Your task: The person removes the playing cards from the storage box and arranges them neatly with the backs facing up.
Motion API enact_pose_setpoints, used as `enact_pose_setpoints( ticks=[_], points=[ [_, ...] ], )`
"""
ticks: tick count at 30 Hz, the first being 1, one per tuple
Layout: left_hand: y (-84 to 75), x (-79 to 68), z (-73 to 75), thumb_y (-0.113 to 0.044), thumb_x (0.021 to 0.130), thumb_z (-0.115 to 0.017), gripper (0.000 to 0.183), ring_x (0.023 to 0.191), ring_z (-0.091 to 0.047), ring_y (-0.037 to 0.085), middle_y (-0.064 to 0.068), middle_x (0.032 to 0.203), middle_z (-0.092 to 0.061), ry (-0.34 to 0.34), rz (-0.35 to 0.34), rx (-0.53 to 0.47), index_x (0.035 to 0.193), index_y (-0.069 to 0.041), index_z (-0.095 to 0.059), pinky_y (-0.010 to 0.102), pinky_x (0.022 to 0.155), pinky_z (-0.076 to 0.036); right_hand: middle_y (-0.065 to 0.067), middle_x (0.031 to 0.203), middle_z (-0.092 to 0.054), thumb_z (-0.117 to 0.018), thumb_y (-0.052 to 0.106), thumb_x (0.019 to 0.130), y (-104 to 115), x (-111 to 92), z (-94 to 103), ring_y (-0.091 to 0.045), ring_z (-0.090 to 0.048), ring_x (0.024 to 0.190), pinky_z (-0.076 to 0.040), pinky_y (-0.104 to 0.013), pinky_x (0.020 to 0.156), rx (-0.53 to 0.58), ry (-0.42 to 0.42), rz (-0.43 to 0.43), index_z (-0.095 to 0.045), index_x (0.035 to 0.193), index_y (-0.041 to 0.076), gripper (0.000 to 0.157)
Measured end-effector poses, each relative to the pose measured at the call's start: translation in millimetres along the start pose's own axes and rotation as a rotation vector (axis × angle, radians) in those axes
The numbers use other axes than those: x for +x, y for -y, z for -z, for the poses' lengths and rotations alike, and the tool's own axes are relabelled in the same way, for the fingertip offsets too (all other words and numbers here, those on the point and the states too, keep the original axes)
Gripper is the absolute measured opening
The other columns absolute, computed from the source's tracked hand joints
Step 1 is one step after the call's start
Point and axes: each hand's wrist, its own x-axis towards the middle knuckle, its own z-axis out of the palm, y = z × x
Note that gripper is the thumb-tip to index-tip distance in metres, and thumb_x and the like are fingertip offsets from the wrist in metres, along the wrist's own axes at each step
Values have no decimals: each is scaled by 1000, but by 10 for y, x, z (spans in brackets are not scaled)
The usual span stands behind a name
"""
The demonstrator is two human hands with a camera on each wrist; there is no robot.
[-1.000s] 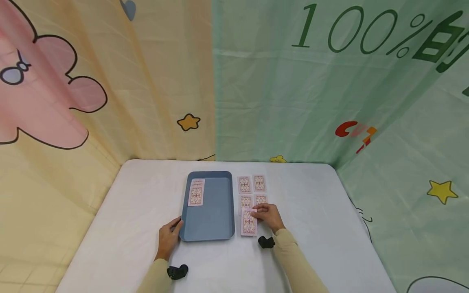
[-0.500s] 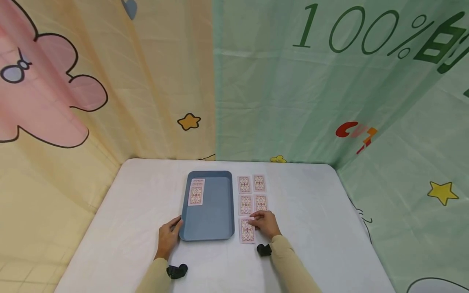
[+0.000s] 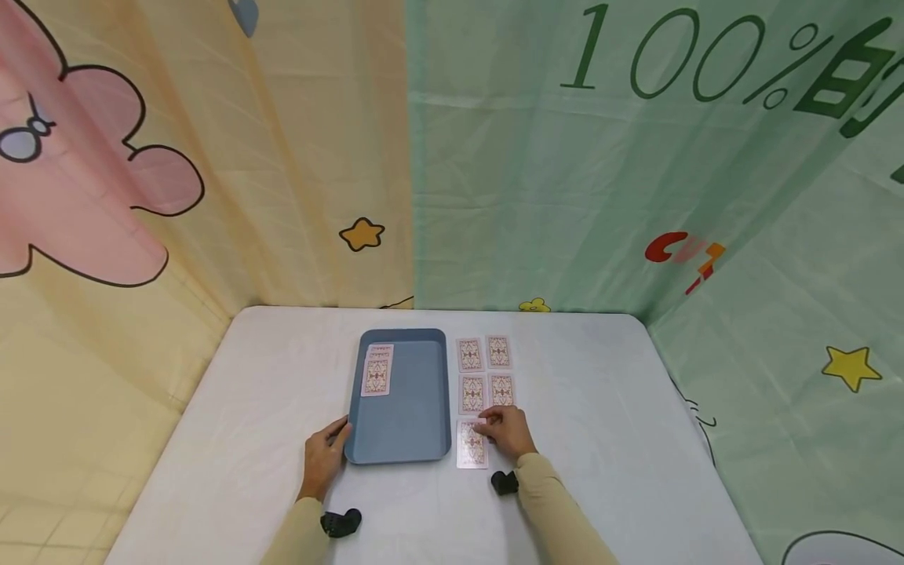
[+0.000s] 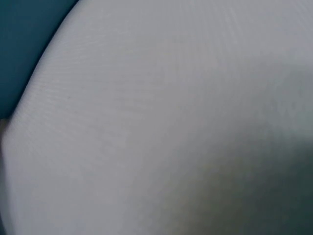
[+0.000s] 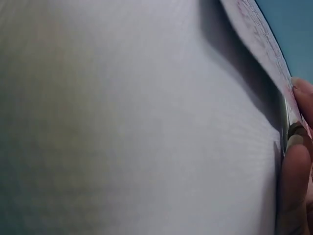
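My right hand (image 3: 510,433) pinches a playing card (image 3: 471,447) by its upper right corner, at the near end of the cards on the right. In the right wrist view the card (image 5: 257,41) is tilted, its edge off the cloth and throwing a shadow, with fingertips (image 5: 303,98) on it. Several other face-down cards (image 3: 472,394) with red-patterned backs lie in two columns just beyond. My left hand (image 3: 325,459) holds the near left edge of a blue-grey tray (image 3: 402,447). Inside the tray, several overlapping cards (image 3: 377,377) lie at the upper left. The left wrist view hides that hand's grip.
A white cloth covers the table (image 3: 593,392), whose far edge meets printed curtains (image 3: 537,196). Each wrist wears a black camera, the left one (image 3: 342,523) and the right one (image 3: 504,482) close above the cloth.
My right hand has drawn the card toward me, off the lower cards of the columns, then slightly left toward the tray. The left hand and the tray have stayed in place.
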Motion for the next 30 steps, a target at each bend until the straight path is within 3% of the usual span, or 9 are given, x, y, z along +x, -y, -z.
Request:
enact_pose_setpoints(
  ticks=[5, 14, 22, 30],
  points=[
    [17, 2, 11, -15, 98, -56, 34, 112, -60, 37, 25, 121, -62, -3, 4, 1, 123, 8, -61, 48, 93, -47, 0, 65, -59, -83, 9, 72, -2, 3, -14, -7, -51, 53, -45, -22, 49, -35, -27, 36, -72, 86, -1, 20],
    [10, -2, 23, -14, 98, -56, 34, 113, -59, 38, 26, 122, -61, -6, 5, 0, 124, 9, -60, 50, 94, -46, 1, 65, -57, -85, 10, 70, 16, -15, -16, -7, -50, 55, -45, -22, 51, -31, -65, 16, -71, 84, 0, 22],
    [-1, 10, 8, -14, 99, -55, 35, 114, -59, 38, 26, 124, -60, 9, 10, -31, 125, 9, -60, 50, 94, -46, 1, 69, -58, -83, 10, 73, 228, 95, -22, -7, -49, 61, -43, -21, 55, -18, -69, 61, -72, 87, 0, 20],
    [10, 3, -18, -15, 98, -57, 35, 112, -60, 38, 25, 121, -62, -3, -3, -31, 124, 8, -61, 50, 93, -47, -3, 73, -61, -82, 9, 75, 531, 321, -163, -9, -55, 63, -47, -22, 56, 41, -36, 125, -72, 90, -1, 21]
  ],
)
